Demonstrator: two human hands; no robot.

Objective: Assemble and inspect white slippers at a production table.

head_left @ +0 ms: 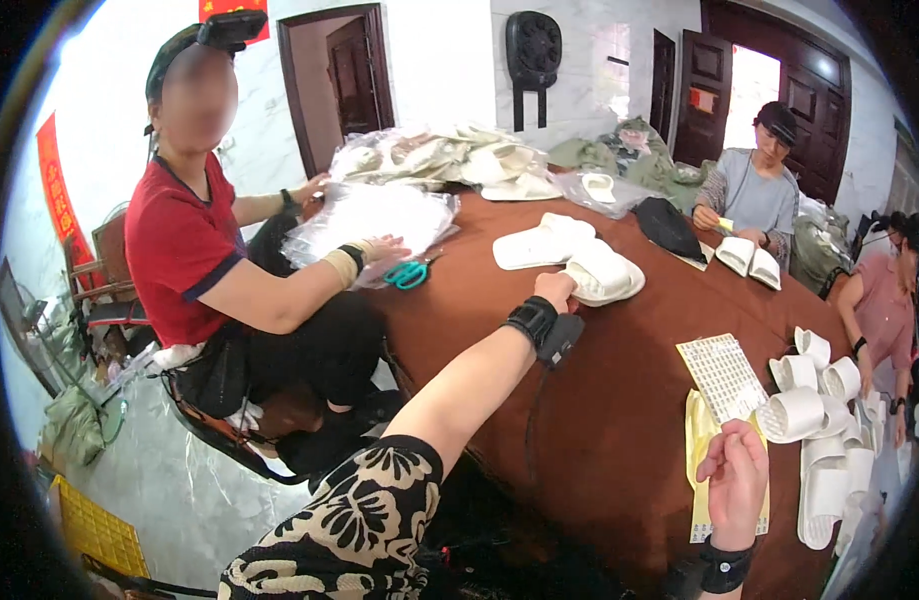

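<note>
My left arm reaches across the table, and my left hand (556, 290) grips the near edge of a white slipper (601, 272). Its mate, another white slipper (542, 243), lies just beyond and to the left. At the lower right, my right hand (736, 475) has its fingers bent and pressed together. Its fingertips are at the lower edge of a sheet of small stickers (723, 374); whatever they pinch is too small to make out. Under that hand lies a yellow-and-white sheet (699, 455), partly covered.
Several white slippers (824, 470) are heaped on the right of the brown-covered table (619, 420). At the far side are bagged slippers (429, 158), clear bags (374, 220), teal scissors (409, 273) and a black cap (667, 228). Co-workers sit left, far right and right.
</note>
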